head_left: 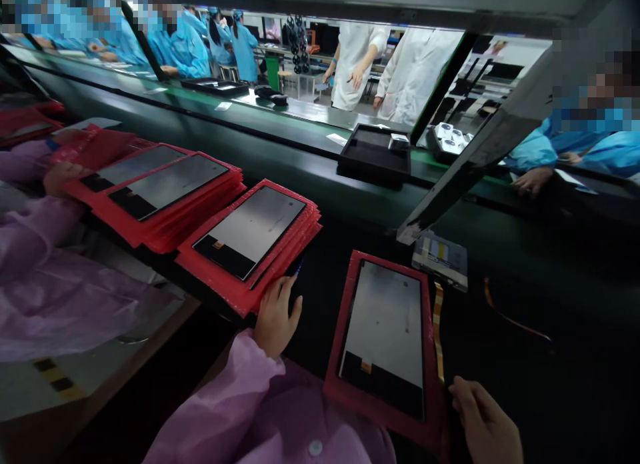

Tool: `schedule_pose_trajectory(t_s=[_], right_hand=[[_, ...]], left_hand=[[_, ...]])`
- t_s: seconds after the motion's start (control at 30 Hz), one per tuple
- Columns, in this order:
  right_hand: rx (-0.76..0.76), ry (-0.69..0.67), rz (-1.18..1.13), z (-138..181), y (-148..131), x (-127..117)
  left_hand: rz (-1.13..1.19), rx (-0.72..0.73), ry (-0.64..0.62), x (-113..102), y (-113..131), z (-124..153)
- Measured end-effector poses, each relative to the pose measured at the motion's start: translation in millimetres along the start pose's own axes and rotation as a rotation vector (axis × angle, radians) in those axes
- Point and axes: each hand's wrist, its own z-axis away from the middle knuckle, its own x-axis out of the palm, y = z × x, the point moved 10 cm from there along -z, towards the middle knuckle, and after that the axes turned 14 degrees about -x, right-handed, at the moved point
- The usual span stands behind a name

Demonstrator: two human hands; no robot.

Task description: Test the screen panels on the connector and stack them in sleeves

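My left hand point(275, 315) rests with curled fingers against the near corner of a stack of red bags holding dark screen panels point(250, 241); something thin and blue pokes out above its fingers. A single red bag with a grey panel point(385, 341) lies on the dark bench in front of me. My right hand point(484, 421) sits at that bag's lower right corner, fingers bent and touching its edge. A strip of amber tape point(439, 331) runs along the bag's right side.
Two more red stacks point(160, 187) lie to the left, where a person in a pink sleeve point(55, 277) works. A black tray point(374, 156) sits on the green conveyor beyond. A small grey module point(441, 257) lies below a slanted black post point(465, 167). Workers in blue and white stand opposite.
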Motion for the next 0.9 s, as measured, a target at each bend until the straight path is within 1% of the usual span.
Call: schedule_pose_trajectory(t_s=[0.3, 0.63, 0.9], right_hand=[[0.038, -0.015, -0.003, 1, 4, 1], [0.049, -0.019, -0.020, 1, 2, 4], [-0.011, -0.002, -0.010, 0, -9, 1]], left_hand=[[0.000, 0.000, -0.004, -1, 1, 0], [-0.011, 0.017, -0.005, -1, 2, -1], [-0.017, 0.037, -0.003, -1, 3, -1]])
